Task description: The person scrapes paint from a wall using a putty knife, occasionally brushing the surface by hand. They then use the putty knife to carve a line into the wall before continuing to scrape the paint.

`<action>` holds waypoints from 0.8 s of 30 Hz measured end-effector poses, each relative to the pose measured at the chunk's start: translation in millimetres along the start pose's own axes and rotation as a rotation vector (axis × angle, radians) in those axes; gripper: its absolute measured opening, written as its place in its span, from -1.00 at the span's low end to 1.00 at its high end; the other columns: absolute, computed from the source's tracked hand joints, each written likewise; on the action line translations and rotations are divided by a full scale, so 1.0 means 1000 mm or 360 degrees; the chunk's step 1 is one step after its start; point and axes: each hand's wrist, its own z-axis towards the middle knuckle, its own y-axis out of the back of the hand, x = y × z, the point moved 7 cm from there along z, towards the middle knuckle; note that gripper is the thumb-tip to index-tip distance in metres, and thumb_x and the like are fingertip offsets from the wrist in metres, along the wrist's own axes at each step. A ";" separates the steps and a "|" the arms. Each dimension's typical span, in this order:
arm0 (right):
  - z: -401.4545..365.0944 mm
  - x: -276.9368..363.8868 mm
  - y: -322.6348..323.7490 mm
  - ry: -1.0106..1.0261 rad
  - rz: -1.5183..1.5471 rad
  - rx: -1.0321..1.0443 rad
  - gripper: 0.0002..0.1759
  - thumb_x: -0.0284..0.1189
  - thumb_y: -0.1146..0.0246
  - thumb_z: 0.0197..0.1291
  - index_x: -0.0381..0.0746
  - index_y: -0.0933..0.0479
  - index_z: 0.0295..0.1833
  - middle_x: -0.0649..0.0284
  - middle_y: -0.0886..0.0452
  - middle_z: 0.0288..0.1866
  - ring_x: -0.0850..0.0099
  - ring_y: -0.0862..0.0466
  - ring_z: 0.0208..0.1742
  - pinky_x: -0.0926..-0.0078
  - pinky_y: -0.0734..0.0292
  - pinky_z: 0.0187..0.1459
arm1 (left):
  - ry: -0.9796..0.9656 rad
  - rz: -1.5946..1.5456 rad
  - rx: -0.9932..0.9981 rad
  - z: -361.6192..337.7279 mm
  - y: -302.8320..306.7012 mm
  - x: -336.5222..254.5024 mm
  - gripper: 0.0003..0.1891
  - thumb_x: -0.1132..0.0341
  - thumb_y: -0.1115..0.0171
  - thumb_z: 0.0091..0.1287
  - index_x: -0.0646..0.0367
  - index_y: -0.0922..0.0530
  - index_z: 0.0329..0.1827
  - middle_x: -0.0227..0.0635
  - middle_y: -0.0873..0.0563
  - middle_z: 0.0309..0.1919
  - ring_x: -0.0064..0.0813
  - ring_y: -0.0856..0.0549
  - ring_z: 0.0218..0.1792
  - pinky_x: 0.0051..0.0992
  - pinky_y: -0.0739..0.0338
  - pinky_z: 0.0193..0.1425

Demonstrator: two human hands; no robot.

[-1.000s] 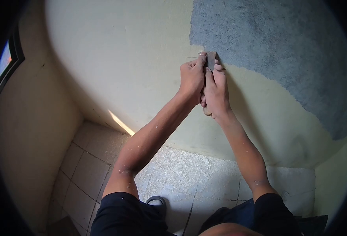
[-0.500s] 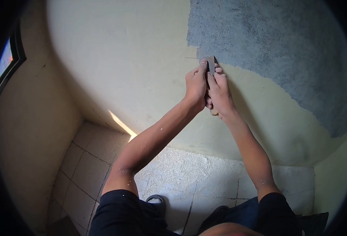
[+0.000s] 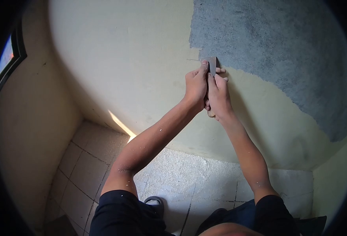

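A scraper [image 3: 212, 66] with a flat metal blade is held in both hands against the wall [image 3: 142, 59]. Its blade edge meets the border between cream paint and a bare grey patch [image 3: 256, 35]. My left hand [image 3: 196, 83] is closed on it, thumb up along the blade. My right hand [image 3: 219, 92] wraps the handle, thumb pointing up the blade. The light-coloured butt of the handle shows below the right palm. Some fingers of both hands are hidden behind the tool. A thin crack runs in the paint just left of the blade.
Pale paint flakes [image 3: 177, 169] cover the tiled floor [image 3: 83, 173] along the wall's foot. A sandalled foot [image 3: 155, 204] stands below. At the far left is a dark-framed window [image 3: 10, 59]. A strip of sunlight [image 3: 120, 122] falls on the lower wall.
The view has shifted slightly. The scraper's blade shows a little more to the right, and the right fingers stick out further beside it. Both hands keep their hold.
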 end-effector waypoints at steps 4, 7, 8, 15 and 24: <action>0.013 0.019 -0.005 0.0089 -0.0032 -0.0026 -0.62 -0.23 0.06 0.72 -0.35 -0.43 -0.03 0.34 -0.42 -0.58 0.56 -0.41 -0.76 0.51 -0.31 -0.77 | -0.0174 0.0023 -0.0013 0.013 0.000 -0.023 -0.48 -0.04 0.05 0.73 0.29 -0.67 0.00 -0.09 -0.85 -0.05 -0.44 -0.82 -0.35 -0.47 -0.68 -0.52; 0.022 0.037 -0.011 0.0128 0.0121 -0.0057 -0.65 -0.18 0.04 0.72 -0.22 -0.39 -0.10 0.45 -0.34 -0.58 0.65 -0.31 -0.75 0.58 -0.21 -0.76 | -0.0281 -0.0077 -0.0043 0.023 -0.002 -0.044 -0.50 -0.03 0.02 0.73 0.29 -0.67 0.01 -0.10 -0.85 -0.05 -0.44 -0.82 -0.36 -0.48 -0.67 -0.53; 0.024 0.038 -0.013 0.0117 0.0134 -0.0045 -0.65 -0.18 0.04 0.72 -0.22 -0.39 -0.10 0.45 -0.34 -0.58 0.65 -0.31 -0.75 0.58 -0.21 -0.76 | -0.0272 -0.0083 -0.0044 0.022 -0.002 -0.046 -0.50 -0.03 0.02 0.73 0.29 -0.66 0.00 -0.10 -0.85 -0.05 -0.43 -0.82 -0.36 -0.47 -0.68 -0.52; 0.009 0.001 -0.019 0.0096 0.0119 0.0033 -0.61 -0.26 0.08 0.72 -0.35 -0.42 -0.10 0.35 -0.42 -0.62 0.57 -0.40 -0.79 0.53 -0.32 -0.79 | -0.0074 0.0070 -0.0023 0.005 0.018 -0.013 -0.47 -0.03 0.04 0.73 0.35 -0.66 0.03 -0.06 -0.85 -0.06 -0.39 -0.85 -0.30 -0.48 -0.72 -0.42; -0.007 -0.020 -0.018 -0.0061 0.0168 -0.0018 -0.65 -0.19 0.06 0.73 -0.21 -0.42 -0.07 0.46 -0.34 -0.65 0.65 -0.32 -0.80 0.58 -0.25 -0.80 | 0.0052 0.0032 0.0056 -0.005 0.017 0.007 -0.40 -0.08 0.05 0.72 0.39 -0.67 0.10 -0.06 -0.86 -0.05 -0.37 -0.87 -0.22 -0.49 -0.74 -0.36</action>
